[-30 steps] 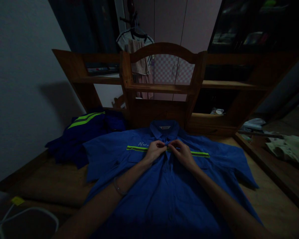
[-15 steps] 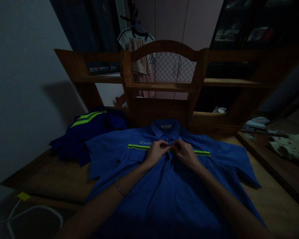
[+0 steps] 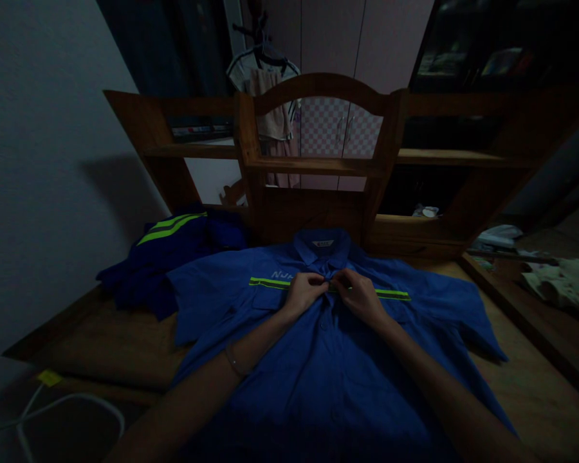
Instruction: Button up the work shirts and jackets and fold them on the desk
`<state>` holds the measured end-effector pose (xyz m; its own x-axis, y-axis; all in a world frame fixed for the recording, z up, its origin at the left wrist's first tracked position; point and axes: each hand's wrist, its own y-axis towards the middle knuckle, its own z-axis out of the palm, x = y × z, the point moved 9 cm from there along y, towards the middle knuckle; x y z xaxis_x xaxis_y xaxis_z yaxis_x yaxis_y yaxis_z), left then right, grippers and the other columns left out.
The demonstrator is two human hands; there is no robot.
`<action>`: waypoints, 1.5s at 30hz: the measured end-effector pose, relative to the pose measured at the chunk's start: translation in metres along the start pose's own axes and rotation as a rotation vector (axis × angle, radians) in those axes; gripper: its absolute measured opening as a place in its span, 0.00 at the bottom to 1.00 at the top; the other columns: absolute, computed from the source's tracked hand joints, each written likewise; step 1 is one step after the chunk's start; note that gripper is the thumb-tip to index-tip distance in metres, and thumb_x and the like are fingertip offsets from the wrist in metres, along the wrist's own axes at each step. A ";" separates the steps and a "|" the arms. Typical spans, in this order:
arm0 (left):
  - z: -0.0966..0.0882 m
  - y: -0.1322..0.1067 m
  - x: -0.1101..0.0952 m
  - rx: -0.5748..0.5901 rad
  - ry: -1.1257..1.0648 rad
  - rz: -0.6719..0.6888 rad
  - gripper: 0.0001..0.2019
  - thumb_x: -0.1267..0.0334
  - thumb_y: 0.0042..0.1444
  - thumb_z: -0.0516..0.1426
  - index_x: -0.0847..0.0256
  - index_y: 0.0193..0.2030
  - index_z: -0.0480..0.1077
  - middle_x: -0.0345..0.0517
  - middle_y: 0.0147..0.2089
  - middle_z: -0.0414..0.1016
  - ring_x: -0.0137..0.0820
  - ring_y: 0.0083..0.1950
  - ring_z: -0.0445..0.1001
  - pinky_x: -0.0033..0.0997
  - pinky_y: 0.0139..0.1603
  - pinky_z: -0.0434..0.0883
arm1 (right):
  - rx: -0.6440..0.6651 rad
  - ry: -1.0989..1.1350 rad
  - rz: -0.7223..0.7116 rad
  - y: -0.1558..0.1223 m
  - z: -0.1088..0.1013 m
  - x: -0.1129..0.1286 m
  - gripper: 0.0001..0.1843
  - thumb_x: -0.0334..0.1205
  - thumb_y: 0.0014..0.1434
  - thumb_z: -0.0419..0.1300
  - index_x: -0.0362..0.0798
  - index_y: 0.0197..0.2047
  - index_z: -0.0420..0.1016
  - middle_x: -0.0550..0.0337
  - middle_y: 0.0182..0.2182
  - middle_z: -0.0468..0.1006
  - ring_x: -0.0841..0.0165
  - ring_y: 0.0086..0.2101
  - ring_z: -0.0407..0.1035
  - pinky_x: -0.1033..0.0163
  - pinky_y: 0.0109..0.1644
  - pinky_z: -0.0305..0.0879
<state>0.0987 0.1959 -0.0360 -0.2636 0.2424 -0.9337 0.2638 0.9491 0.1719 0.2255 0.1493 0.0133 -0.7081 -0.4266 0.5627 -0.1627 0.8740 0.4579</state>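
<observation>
A blue short-sleeved work shirt (image 3: 328, 360) is spread flat on the bare wooden bed base (image 3: 101, 347). A crumpled dark-blue reflective-striped garment (image 3: 168, 251) is heaped just beside it, near the headboard (image 3: 318, 212).

**Both hands meet at the chest of a blue work shirt**

A blue shirt (image 3: 328, 360) lies flat, front up, on a wooden platform (image 3: 521, 379). The left hand (image 3: 303, 293) and right hand (image 3: 361, 296) pinch its front edges just below the collar (image 3: 321, 246), across the yellow reflective stripe (image 3: 270, 283). Left of the shirt lies a darker crumpled garment (image 3: 166, 254); behind it stands a wooden headboard (image 3: 318, 167).
</observation>
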 end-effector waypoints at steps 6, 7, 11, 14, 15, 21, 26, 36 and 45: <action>0.000 -0.006 -0.015 -0.006 0.059 0.058 0.10 0.62 0.48 0.60 0.65 0.35 0.77 0.46 0.33 0.79 0.32 0.34 0.77 0.26 0.36 0.71 | 0.067 0.037 0.028 -0.001 -0.007 0.000 0.04 0.37 0.59 0.55 0.48 0.37 0.71 0.61 0.31 0.75 0.69 0.33 0.70 0.66 0.36 0.62; -0.001 -0.007 -0.017 -0.006 0.064 0.065 0.10 0.62 0.49 0.60 0.64 0.36 0.77 0.45 0.34 0.79 0.32 0.35 0.77 0.26 0.36 0.71 | 0.072 0.043 0.021 -0.001 -0.007 0.000 0.04 0.37 0.60 0.55 0.48 0.37 0.70 0.60 0.32 0.75 0.69 0.33 0.70 0.66 0.36 0.62; 0.000 -0.008 -0.022 0.037 0.043 0.087 0.12 0.57 0.51 0.58 0.64 0.35 0.77 0.46 0.34 0.80 0.33 0.36 0.77 0.27 0.35 0.70 | 0.046 0.025 -0.014 -0.002 -0.004 -0.001 0.04 0.35 0.60 0.54 0.48 0.38 0.69 0.59 0.32 0.74 0.69 0.33 0.69 0.66 0.36 0.62; 0.000 -0.006 -0.017 0.057 0.020 0.079 0.13 0.57 0.52 0.58 0.64 0.35 0.77 0.46 0.33 0.79 0.33 0.34 0.77 0.26 0.34 0.70 | 0.020 -0.005 -0.047 -0.003 0.000 -0.002 0.04 0.33 0.60 0.53 0.48 0.37 0.68 0.59 0.32 0.73 0.68 0.33 0.68 0.65 0.37 0.62; 0.001 -0.005 -0.014 0.061 0.009 0.063 0.12 0.57 0.52 0.58 0.64 0.34 0.77 0.46 0.33 0.79 0.33 0.34 0.76 0.26 0.33 0.70 | 0.019 -0.010 -0.055 -0.004 0.002 -0.002 0.04 0.33 0.61 0.52 0.48 0.37 0.67 0.58 0.33 0.73 0.68 0.33 0.68 0.64 0.38 0.62; 0.006 0.001 0.007 0.061 -0.120 -0.081 0.10 0.61 0.48 0.60 0.66 0.34 0.77 0.46 0.30 0.79 0.31 0.31 0.76 0.26 0.32 0.71 | 0.009 -0.035 -0.070 -0.006 0.006 -0.001 0.04 0.33 0.62 0.51 0.48 0.38 0.65 0.57 0.34 0.71 0.67 0.35 0.68 0.63 0.41 0.62; 0.006 0.001 0.005 0.040 -0.147 -0.125 0.08 0.64 0.47 0.61 0.67 0.33 0.76 0.47 0.30 0.78 0.30 0.30 0.75 0.26 0.32 0.70 | -0.030 -0.009 -0.024 -0.006 0.002 -0.001 0.04 0.35 0.61 0.51 0.48 0.37 0.67 0.58 0.33 0.72 0.68 0.34 0.68 0.64 0.39 0.61; 0.004 -0.001 -0.004 0.048 -0.032 0.004 0.12 0.58 0.46 0.62 0.66 0.34 0.76 0.46 0.33 0.78 0.32 0.34 0.76 0.25 0.33 0.70 | -0.029 0.144 0.133 -0.007 -0.002 -0.009 0.09 0.42 0.62 0.52 0.48 0.38 0.69 0.60 0.32 0.75 0.68 0.32 0.69 0.65 0.35 0.61; 0.010 -0.002 0.005 0.077 -0.043 -0.111 0.14 0.53 0.48 0.60 0.65 0.29 0.74 0.44 0.26 0.76 0.29 0.26 0.74 0.22 0.25 0.66 | -0.063 0.127 0.118 -0.006 -0.004 -0.003 0.08 0.41 0.61 0.53 0.48 0.38 0.70 0.58 0.33 0.75 0.68 0.33 0.69 0.65 0.37 0.61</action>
<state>0.1058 0.1931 -0.0446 -0.2552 0.1262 -0.9586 0.3062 0.9510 0.0437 0.2311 0.1441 0.0117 -0.6264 -0.3514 0.6957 -0.0376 0.9052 0.4234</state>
